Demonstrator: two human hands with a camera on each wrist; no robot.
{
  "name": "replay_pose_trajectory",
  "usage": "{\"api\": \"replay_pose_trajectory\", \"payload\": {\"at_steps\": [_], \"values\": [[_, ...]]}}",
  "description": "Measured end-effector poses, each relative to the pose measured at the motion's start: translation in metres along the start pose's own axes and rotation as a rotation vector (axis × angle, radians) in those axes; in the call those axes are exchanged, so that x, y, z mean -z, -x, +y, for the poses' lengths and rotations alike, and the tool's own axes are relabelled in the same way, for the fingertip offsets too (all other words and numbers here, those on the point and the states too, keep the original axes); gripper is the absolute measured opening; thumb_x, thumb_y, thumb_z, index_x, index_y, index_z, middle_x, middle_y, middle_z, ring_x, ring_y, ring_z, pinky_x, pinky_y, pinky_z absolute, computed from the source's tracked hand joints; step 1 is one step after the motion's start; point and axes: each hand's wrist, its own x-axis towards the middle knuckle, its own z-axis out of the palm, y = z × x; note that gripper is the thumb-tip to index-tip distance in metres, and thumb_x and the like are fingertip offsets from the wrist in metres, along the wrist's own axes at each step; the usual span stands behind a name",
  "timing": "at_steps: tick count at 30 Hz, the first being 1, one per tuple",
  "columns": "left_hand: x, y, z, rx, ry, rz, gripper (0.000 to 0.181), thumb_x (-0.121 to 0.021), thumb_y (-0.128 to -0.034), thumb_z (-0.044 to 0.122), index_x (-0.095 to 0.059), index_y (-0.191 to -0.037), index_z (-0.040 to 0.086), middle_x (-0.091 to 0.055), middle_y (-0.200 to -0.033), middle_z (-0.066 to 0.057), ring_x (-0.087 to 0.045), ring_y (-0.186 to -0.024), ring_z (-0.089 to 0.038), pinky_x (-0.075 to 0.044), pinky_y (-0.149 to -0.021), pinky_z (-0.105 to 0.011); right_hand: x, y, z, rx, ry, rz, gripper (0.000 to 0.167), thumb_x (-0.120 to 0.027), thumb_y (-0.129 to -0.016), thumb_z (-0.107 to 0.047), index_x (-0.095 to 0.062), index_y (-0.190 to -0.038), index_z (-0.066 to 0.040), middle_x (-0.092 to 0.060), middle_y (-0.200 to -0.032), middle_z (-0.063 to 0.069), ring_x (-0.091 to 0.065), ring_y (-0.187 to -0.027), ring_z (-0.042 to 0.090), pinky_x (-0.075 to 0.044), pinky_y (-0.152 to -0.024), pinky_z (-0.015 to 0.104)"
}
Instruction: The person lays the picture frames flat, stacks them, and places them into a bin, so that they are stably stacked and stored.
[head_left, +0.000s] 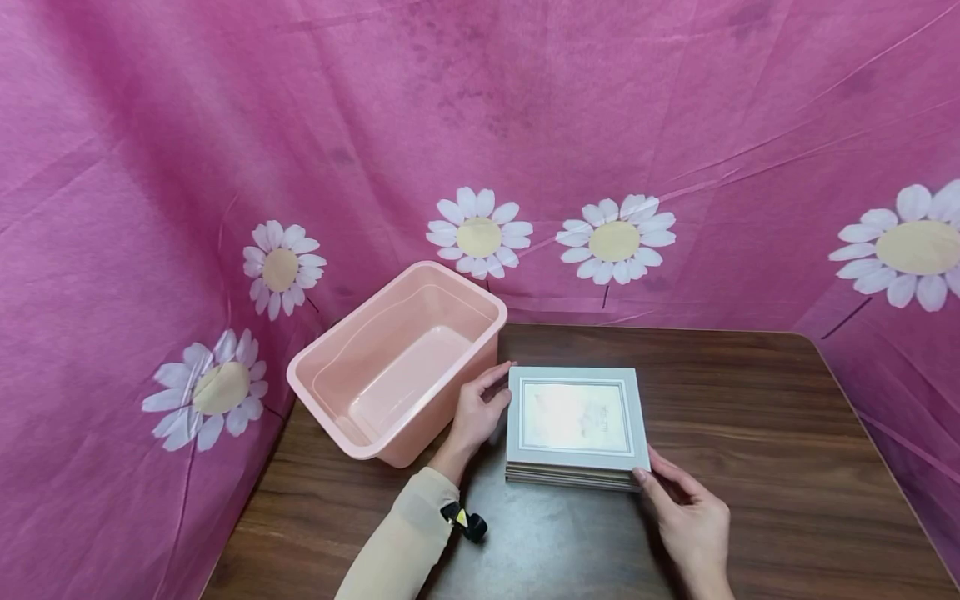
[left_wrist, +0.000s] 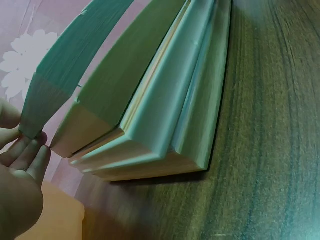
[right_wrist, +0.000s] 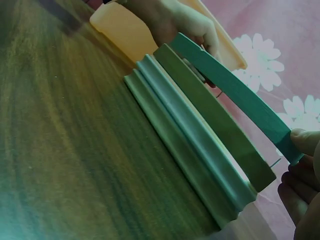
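A pale, white-bordered picture frame (head_left: 573,421) lies face up over a stack of other frames (left_wrist: 145,95) on the table. In both wrist views a narrow gap shows between it and the stack, so it is raised slightly. My left hand (head_left: 480,408) grips its left side, with thumb above and fingertips (left_wrist: 37,150) at the lower edge. At the near right corner, my right hand (head_left: 690,508) pinches the same picture frame between thumb and fingers. The stacked frames differ in thickness, and some have moulded, ridged sides.
A pink plastic bin (head_left: 420,429) stands left of the stack, close beside my left hand, with nothing in it. The dark wood-grain table (head_left: 795,467) extends to the right. A pink daisy-patterned cloth (head_left: 570,100) hangs behind and along both sides.
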Motion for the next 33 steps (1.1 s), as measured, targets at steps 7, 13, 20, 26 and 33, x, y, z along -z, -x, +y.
{"api": "replay_pose_trajectory", "payload": {"at_steps": [7, 13, 20, 26, 33], "values": [[0.0, 0.002, -0.003, -0.009, -0.043, -0.007, 0.046, -0.059, -0.0952, -0.015, -0.061, -0.141, -0.017, -0.064, -0.143, -0.036, -0.063, -0.136, -0.047, -0.054, -0.115, -0.042, -0.001, 0.003, 0.008, -0.059, -0.091, -0.007, 0.027, -0.081, -0.086, 0.016, -0.075, -0.111, 0.019, -0.08, -0.101, -0.023, -0.075, -0.099, -0.01, -0.057, -0.083, 0.007], [-0.001, 0.003, -0.005, -0.031, -0.056, -0.01, 0.047, -0.059, -0.0943, -0.015, -0.061, -0.141, -0.016, -0.063, -0.143, -0.037, -0.06, -0.14, -0.046, -0.05, -0.118, -0.044, -0.001, 0.005, 0.011, -0.071, -0.115, -0.015, 0.027, -0.08, -0.086, 0.017, -0.074, -0.112, 0.02, -0.081, -0.102, -0.022, -0.076, -0.099, -0.008, -0.057, -0.083, 0.008], [0.0, 0.004, -0.006, -0.05, -0.12, -0.003, 0.046, -0.061, -0.0944, -0.014, -0.064, -0.14, -0.013, -0.068, -0.141, -0.031, -0.061, -0.14, -0.043, -0.051, -0.118, -0.041, -0.002, 0.005, 0.011, -0.077, -0.118, -0.024, 0.026, -0.078, -0.087, 0.018, -0.073, -0.112, 0.021, -0.08, -0.105, -0.021, -0.075, -0.099, -0.008, -0.058, -0.084, 0.01], [-0.001, 0.004, -0.007, -0.002, -0.12, 0.005, 0.048, -0.06, -0.0947, -0.013, -0.066, -0.142, -0.007, -0.07, -0.142, -0.023, -0.061, -0.141, -0.036, -0.05, -0.117, -0.028, -0.002, 0.005, 0.01, -0.06, -0.108, -0.023, 0.025, -0.076, -0.087, 0.019, -0.073, -0.112, 0.021, -0.079, -0.105, -0.022, -0.074, -0.1, -0.01, -0.057, -0.085, 0.01], [-0.004, 0.007, -0.011, 0.021, -0.058, 0.037, 0.048, -0.059, -0.0963, -0.011, -0.066, -0.143, -0.004, -0.068, -0.145, -0.024, -0.061, -0.14, -0.038, -0.05, -0.111, -0.018, -0.002, 0.007, 0.011, -0.104, -0.162, -0.025, 0.026, -0.075, -0.09, 0.017, -0.07, -0.114, 0.023, -0.08, -0.103, -0.02, -0.075, -0.096, -0.009, -0.058, -0.083, 0.008]]}}
